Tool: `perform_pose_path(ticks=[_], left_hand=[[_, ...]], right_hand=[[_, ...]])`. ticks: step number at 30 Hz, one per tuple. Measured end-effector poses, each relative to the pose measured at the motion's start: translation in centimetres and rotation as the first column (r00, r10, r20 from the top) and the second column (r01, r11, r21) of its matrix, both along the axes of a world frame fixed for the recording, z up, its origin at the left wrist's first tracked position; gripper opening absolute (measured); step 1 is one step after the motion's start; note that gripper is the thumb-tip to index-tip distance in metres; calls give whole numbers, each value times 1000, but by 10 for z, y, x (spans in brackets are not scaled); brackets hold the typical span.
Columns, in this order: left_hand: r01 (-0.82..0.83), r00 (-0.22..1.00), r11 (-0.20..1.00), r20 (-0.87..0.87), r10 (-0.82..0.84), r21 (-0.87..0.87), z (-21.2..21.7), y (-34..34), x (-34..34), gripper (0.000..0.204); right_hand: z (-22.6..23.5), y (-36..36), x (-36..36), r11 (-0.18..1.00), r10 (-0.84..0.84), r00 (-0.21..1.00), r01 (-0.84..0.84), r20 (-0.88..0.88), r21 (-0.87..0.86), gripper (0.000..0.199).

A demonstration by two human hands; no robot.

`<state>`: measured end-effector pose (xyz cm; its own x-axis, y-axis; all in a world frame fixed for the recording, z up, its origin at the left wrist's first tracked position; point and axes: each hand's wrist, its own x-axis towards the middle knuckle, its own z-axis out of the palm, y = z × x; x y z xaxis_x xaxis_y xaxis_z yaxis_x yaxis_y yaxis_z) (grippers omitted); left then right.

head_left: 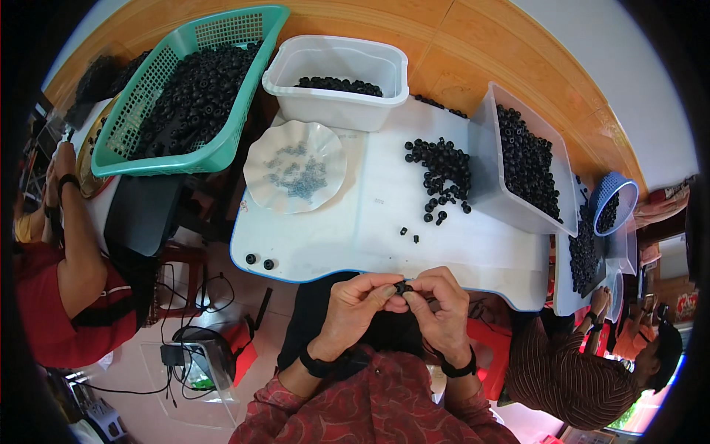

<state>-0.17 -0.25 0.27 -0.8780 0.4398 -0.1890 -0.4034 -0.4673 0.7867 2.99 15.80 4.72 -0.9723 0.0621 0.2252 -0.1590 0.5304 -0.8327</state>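
Observation:
Over the near edge of the white table (310, 240), my left hand (351, 307) and my right hand (441, 305) meet fingertip to fingertip. Both are pinched on one small black round part (401, 287), mostly covered by the fingers. Just beyond them on the tabletop lie two tiny black pieces (410, 235). Two black round parts (259, 262) sit at the left corner. Farther right spreads a loose heap of black round parts (447, 166). A white scalloped plate (259, 166) on the left carries many small clear pieces (299, 174).
At the back stand a green basket (222, 152) and a white tub (336, 111), both with black parts. A clear bin (488, 163) of them is on the right, near a blue basket (629, 196). People work at the left (81, 274) and right (569, 370). Cables (170, 370) trail lower left.

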Motion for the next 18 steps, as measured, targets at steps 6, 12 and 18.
perform_pose_path(ticks=[6,12,18], left_hand=[[-71,989,980,-139,45,-187,8,0,2,20],[-123,976,971,-201,82,-203,15,4,4,21],[-143,981,982,-149,124,-125,7,10,8,24]], right_hand=[[7,-4,-2,999,19,1000,-19,-20,34,18],[11,-7,-4,994,18,998,-13,-55,107,19],[5,-8,-1,979,-2,998,14,-59,202,19]])
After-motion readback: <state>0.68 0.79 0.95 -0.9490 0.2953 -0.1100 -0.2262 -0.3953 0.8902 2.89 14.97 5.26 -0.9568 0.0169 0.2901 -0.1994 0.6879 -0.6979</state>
